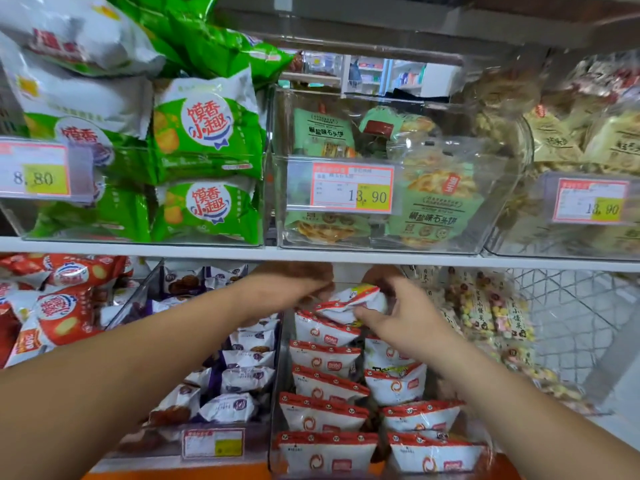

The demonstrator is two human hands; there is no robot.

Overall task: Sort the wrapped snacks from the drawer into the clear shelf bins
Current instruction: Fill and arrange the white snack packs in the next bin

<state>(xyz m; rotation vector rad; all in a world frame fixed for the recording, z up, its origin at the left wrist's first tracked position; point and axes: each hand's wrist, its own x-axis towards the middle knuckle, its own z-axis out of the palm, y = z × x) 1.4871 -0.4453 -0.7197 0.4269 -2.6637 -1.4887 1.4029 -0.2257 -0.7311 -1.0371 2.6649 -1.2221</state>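
Head camera view, looking at store shelves with both bare forearms reaching in under a white shelf board (207, 252).

At the centre, the right hand (401, 320) holds a white-and-red snack packet (349, 301), thumb pressed on its lower edge and fingers curled over its top. The left hand (287, 289) meets the same packet at its left end with fingers bent down. That hand is blurred, so it cannot be told whether it pinches the packet or only touches it.

The held packet sits at the back of a clear bin (275, 410), just above the rearmost of the matching white-and-red packets (325, 414), which stand in two rows directly below the grip and run toward the camera.

Left of the grip, a neighbouring clear bin holds purple-and-white packets (242, 375), with a price label (213, 443) on its front. Further left are red snack bags (65, 306).

Right of the grip hang clear bags of pastel puffs (485, 306), then a wire basket (571, 323).

Above the grip, on the upper shelf, a clear bin holds pale green biscuit packets (433, 213) behind a tag reading 13.90 (353, 188). Up and to the left are bright green bags (207, 140) and a tag reading 8.80 (34, 174). Up and to the right are beige packets (609, 140).
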